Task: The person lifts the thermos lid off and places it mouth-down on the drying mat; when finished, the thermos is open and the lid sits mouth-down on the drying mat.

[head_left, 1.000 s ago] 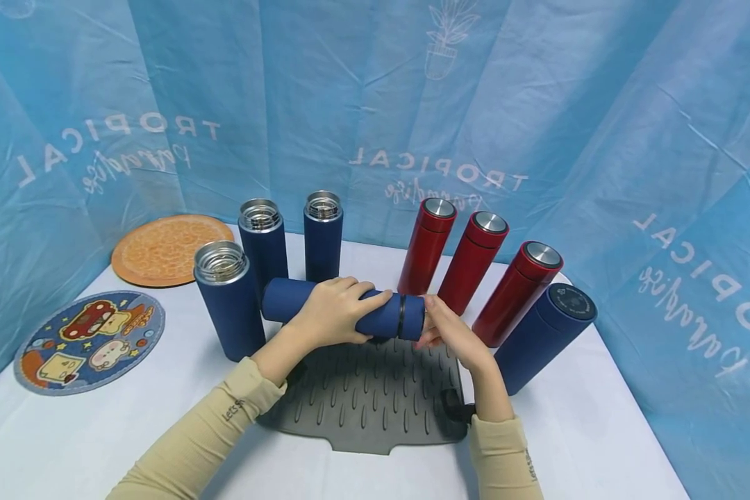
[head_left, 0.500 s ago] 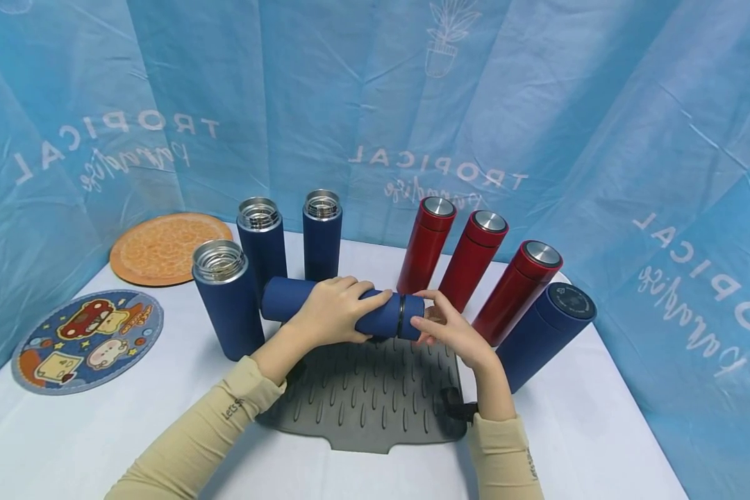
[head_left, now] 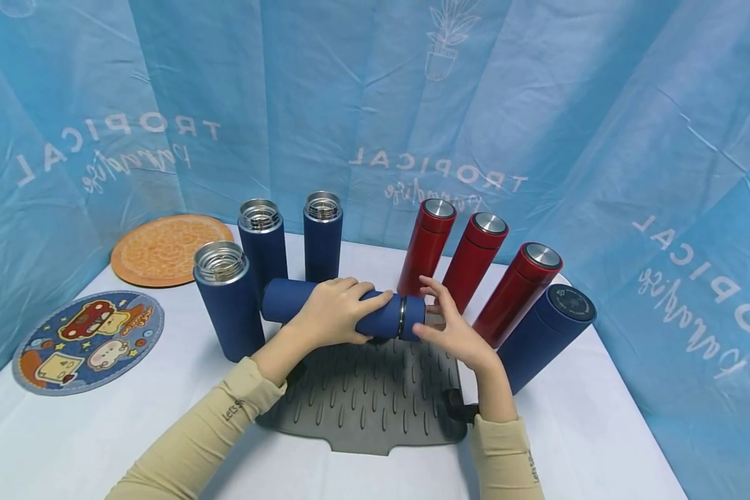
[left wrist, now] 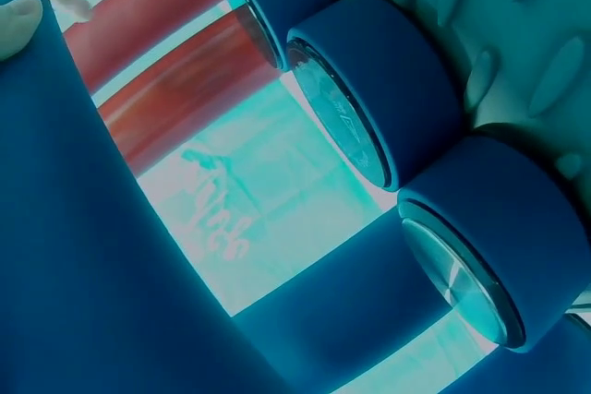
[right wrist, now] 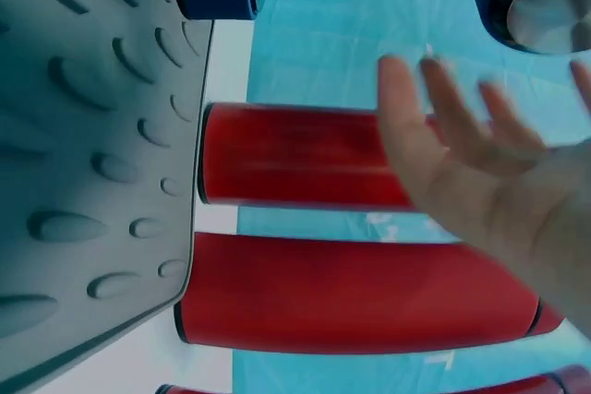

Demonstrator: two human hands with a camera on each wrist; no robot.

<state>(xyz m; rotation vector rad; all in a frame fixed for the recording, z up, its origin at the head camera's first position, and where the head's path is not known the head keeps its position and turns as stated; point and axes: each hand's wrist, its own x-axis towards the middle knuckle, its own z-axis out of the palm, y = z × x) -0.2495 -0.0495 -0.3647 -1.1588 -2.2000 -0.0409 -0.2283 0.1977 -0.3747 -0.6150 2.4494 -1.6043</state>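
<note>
the left hand (head_left: 334, 312) holds a matte navy-blue cylindrical flask (head_left: 378, 321) on its side, fingers clamped round the body; in the head view the flask lies across the 12 o'clock side of a dark grey, rubbery-looking mat (head_left: 375, 410). the right hand (head_left: 456, 337) is at the flask's 3 o'clock end, its fingers apart; whether the thumb touches there cannot be told.

the likeliest trouble is the smooth, round body turning in the left hand's single hold if its end is twisted. a loosened hold could drop it onto the three short blue cylindrical caps with shiny metal discs (left wrist: 392, 89), seen just past it in the left wrist view, and set them rolling. a swing of its 9 o'clock end could tip the tall blue uncapped flasks with bare metal necks (head_left: 228, 298), and a careless knuckle could topple the glossy red cylindrical flasks (head_left: 456, 271) between 1 and 2 o'clock of the mat.

the held flask's coating looks dull, broken by a thin dark band; the red ones shine and carry brushed-looking metal tops. the mat bears raised, elongated bumps, while the surface (head_left: 112, 430) wears smooth white cloth.
</note>
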